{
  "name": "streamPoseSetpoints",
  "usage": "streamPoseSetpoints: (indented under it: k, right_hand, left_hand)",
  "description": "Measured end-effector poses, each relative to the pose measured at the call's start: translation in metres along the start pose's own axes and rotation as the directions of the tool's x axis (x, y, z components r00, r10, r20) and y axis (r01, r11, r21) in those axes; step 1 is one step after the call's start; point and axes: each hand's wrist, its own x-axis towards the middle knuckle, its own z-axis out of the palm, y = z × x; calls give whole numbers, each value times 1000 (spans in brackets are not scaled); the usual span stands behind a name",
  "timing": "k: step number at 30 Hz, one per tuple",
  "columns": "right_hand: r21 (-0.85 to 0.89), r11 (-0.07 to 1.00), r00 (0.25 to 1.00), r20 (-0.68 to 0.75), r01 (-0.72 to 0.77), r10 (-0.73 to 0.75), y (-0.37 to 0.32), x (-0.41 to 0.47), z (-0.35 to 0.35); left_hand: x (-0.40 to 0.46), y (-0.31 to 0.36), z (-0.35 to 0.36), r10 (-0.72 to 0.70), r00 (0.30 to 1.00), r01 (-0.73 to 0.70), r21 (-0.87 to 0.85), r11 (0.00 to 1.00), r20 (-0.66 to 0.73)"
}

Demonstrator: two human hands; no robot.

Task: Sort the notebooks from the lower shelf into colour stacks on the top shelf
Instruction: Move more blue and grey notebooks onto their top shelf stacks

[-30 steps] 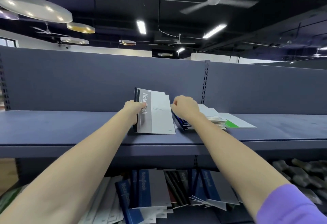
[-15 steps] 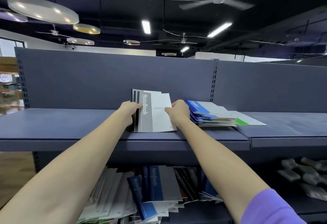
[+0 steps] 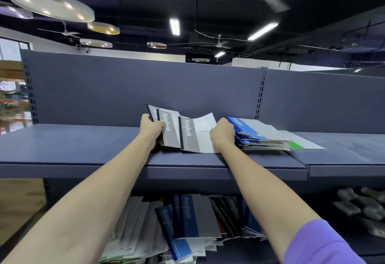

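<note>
On the top shelf point(image 3: 83, 149) both hands hold grey notebooks. My left hand point(image 3: 151, 128) grips a small bunch of grey notebooks point(image 3: 169, 132) by their spine side. My right hand point(image 3: 223, 133) pinches the right edge of one grey notebook point(image 3: 198, 136), fanned out to the right of the bunch and slightly bent. Just right of it lies a stack of blue notebooks point(image 3: 256, 134), then a flat green notebook point(image 3: 300, 145). Below, the lower shelf holds a jumble of mixed notebooks point(image 3: 183, 226), blue, grey and dark, leaning and lying loose.
The shelf's blue back panel point(image 3: 145, 88) rises right behind the stacks. Dark grey objects point(image 3: 362, 207) lie at the right of the lower shelf. A seam point(image 3: 307, 167) splits the top shelf into two sections at the right.
The single squared-up grey bunch has been spread apart: my right hand has pulled one grey notebook to the right while my left hand keeps the others.
</note>
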Motion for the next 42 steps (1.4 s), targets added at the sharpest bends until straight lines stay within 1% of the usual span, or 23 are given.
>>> streamPoseSetpoints:
  k: [2, 4, 8, 11, 15, 18, 19, 21, 22, 24, 26, 28, 29, 31, 32, 34, 36, 39, 42]
  right_hand:
    - [-131, 990, 998, -11, 59, -61, 0, 4, -4]
    - [-223, 969, 994, 6, 106, -107, -1, 8, -6]
    - [-301, 942, 989, 61, 146, -134, -5, 8, -2]
    - [-406, 889, 977, 108, 212, -183, -2, 3, 10]
    - [-539, 812, 974, 120, 226, -192, 2, 3, 19]
    - [-615, 738, 960, 147, 278, -238, -1, 1, 15]
    - [-605, 743, 958, 156, 286, -242, -2, 0, 14]
    - [-554, 791, 965, 176, 261, -195, -6, -1, 10]
    - [-524, 816, 968, 186, 244, -170, -7, -2, 7]
    - [-457, 865, 971, 201, 209, -129, -12, -6, 4]
    - [-360, 912, 971, 200, 198, -132, -18, -12, 5]
    - [-157, 963, 968, 159, 217, -193, -27, -18, 11]
    - [-17, 977, 968, 146, 211, -207, -30, -21, 15]
    - [262, 955, 971, 155, 136, -181, -35, -26, 23]
    - [338, 935, 972, 165, 104, -167, -34, -28, 24]
    - [382, 920, 967, 190, 86, -169, -29, -29, 24]
    - [382, 918, 965, 182, 108, -189, -22, -25, 26]
    - [382, 914, 975, 109, 139, -194, -18, -22, 27]
    - [313, 933, 983, -11, 176, -182, -14, -21, 25]
  left_hand:
    - [5, 0, -6, 10, 998, -11, -11, 1000, -65]
    - [7, 0, -12, 18, 997, -19, -3, 1000, -79]
    - [11, 1, -20, 20, 998, -22, -35, 999, -62]
    - [14, 1, -27, -23, 997, 14, -125, 992, -77]
    - [11, 4, -31, -54, 992, 26, -229, 973, -114]
    - [10, 6, -32, -81, 990, 43, -300, 953, -115]
    - [9, 6, -33, -100, 989, 60, -319, 946, -111]
    - [8, 7, -34, -160, 982, 112, -371, 922, -101]
    - [5, 8, -36, -200, 975, 142, -410, 901, -102]
    - [5, 6, -41, -261, 963, 200, -489, 849, -60]
    - [7, 4, -44, -282, 959, 229, -490, 841, -37]
    - [3, 5, -41, -270, 963, 229, -457, 860, -24]
    - [-2, 8, -37, -250, 968, 222, -418, 881, -12]
    - [-5, 10, -31, -198, 980, 187, -329, 926, 0]
    - [-4, 9, -28, -169, 986, 163, -298, 940, 6]
    - [-2, 7, -28, -138, 990, 135, -272, 953, 8]
    - [-1, 5, -29, -131, 991, 130, -270, 954, 13]
    - [0, 2, -28, -98, 995, 103, -241, 965, 33]
    - [-1, 0, -27, -76, 996, 83, -209, 974, 41]
